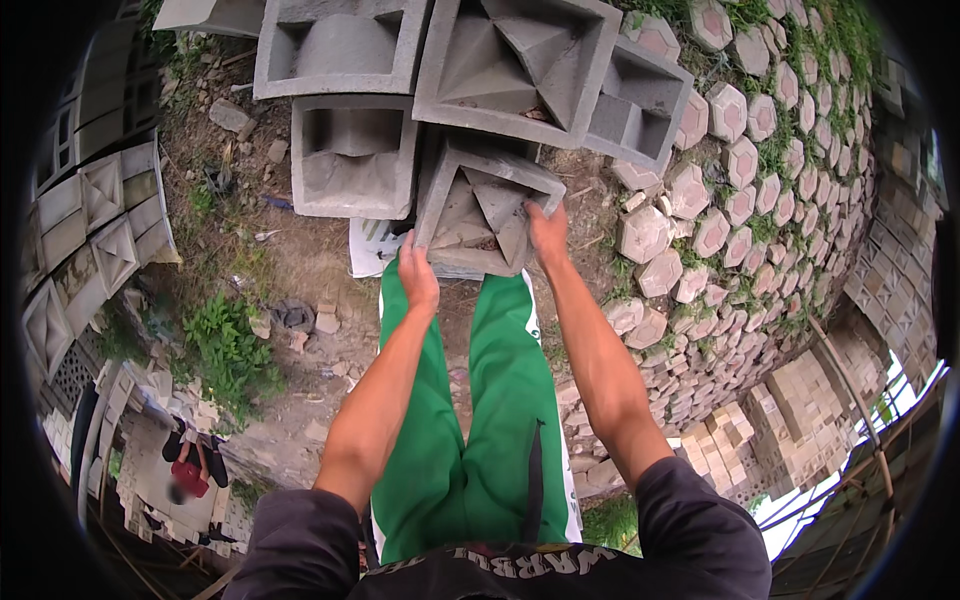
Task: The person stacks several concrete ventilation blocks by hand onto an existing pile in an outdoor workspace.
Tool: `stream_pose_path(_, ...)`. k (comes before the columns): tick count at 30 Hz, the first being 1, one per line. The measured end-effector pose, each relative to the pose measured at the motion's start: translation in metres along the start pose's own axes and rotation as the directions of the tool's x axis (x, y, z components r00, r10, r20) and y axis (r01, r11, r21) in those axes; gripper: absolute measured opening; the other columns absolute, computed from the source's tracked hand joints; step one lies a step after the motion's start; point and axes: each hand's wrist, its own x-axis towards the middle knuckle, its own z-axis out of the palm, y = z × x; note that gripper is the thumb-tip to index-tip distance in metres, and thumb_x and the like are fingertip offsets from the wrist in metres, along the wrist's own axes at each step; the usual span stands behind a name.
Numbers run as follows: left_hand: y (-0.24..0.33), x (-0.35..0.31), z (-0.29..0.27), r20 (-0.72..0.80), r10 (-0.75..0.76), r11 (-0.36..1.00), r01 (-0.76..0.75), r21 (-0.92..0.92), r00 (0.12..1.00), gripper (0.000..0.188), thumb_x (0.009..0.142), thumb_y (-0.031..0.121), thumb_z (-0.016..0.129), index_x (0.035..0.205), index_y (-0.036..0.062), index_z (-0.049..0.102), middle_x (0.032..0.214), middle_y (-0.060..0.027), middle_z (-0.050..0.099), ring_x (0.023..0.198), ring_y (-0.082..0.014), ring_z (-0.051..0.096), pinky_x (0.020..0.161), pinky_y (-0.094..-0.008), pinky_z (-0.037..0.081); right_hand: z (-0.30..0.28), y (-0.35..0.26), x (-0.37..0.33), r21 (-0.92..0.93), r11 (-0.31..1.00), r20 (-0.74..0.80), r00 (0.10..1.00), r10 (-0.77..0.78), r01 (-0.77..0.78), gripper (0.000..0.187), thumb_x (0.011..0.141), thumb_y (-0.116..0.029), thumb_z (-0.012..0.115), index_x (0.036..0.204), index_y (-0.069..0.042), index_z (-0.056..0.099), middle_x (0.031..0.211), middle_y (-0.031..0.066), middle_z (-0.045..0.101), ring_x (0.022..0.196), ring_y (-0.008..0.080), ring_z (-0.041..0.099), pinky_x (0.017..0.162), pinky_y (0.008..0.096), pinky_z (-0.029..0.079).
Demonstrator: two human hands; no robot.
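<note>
Between my two hands is a grey concrete block (470, 220) with a square rim and slanted triangular faces inside. My left hand (417, 272) grips its left side near the lower corner, fingers against the outer wall. On the opposite side my right hand (546, 232) holds the rim near the right corner, with the thumb on top. The block sits tilted just in front of my green trousers. Its underside is hidden. Right behind it stands a larger concrete block (590, 75) with a similar faceted hollow.
More hollow concrete blocks stand around, one at the left (352, 205) and another behind it (335, 88). Many hexagonal pavers (645, 235) cover the ground to the right. Loose stones (230, 117) and a green plant (225, 345) lie left. Another person (190, 475) is at the lower left.
</note>
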Motion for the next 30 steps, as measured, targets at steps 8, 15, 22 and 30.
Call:
stream_pose_path(8, 0.023, 0.045, 0.007, 0.032, -0.627, 0.655, 0.548, -0.520, 0.779, 0.045, 0.089, 0.029, 0.035, 0.121, 0.0024, 0.050, 0.124, -0.0144, 0.051, 0.115, -0.0291, 0.049, 0.101, -0.0488, 0.036, -0.013, -0.005, 0.003, 0.286, 0.949, 0.206, 0.976, 0.072, -0.130, 0.052, 0.087, -0.031, 0.059, 0.127, -0.001, 0.045, 0.126, 0.0138, 0.051, 0.116, 0.0235, 0.048, 0.099, 0.0342, 0.035)
stream_pose_path(15, -0.010, 0.098, 0.002, 0.478, -0.667, 0.499, 0.819, -0.283, 0.571, 0.043, 0.094, 0.027, 0.030, 0.122, 0.0008, 0.050, 0.120, -0.0213, 0.055, 0.111, -0.0357, 0.054, 0.099, -0.0513, 0.041, -0.030, -0.005, 0.034, 0.562, 0.698, 0.429, 0.878, 0.212, -0.444, 0.081, 0.087, -0.066, 0.036, 0.135, -0.001, 0.039, 0.135, 0.0153, 0.045, 0.124, 0.0297, 0.041, 0.107, 0.0408, 0.030)
stream_pose_path(22, -0.011, 0.110, 0.002, 0.538, -0.675, 0.485, 0.853, -0.192, 0.505, 0.052, 0.096, 0.042, 0.034, 0.128, 0.0036, 0.048, 0.124, -0.0160, 0.055, 0.110, -0.0335, 0.056, 0.095, -0.0490, 0.046, -0.024, 0.013, 0.090, 0.481, 0.575, 0.491, 0.747, 0.448, -0.661, 0.062, 0.093, -0.052, 0.035, 0.125, -0.001, 0.049, 0.120, 0.0167, 0.056, 0.109, 0.0311, 0.052, 0.099, 0.0432, 0.038)
stream_pose_path(30, -0.039, 0.121, -0.005, 0.416, -0.659, 0.659, 0.748, -0.081, 0.626, 0.056, 0.093, 0.047, 0.042, 0.130, 0.0048, 0.047, 0.122, -0.0148, 0.057, 0.107, -0.0306, 0.058, 0.091, -0.0480, 0.049, -0.010, 0.016, 0.095, 0.440, 0.598, 0.418, 0.742, 0.524, -0.670, 0.037, 0.089, -0.029, 0.049, 0.112, -0.001, 0.055, 0.100, 0.0152, 0.063, 0.088, 0.0295, 0.059, 0.078, 0.0432, 0.048)
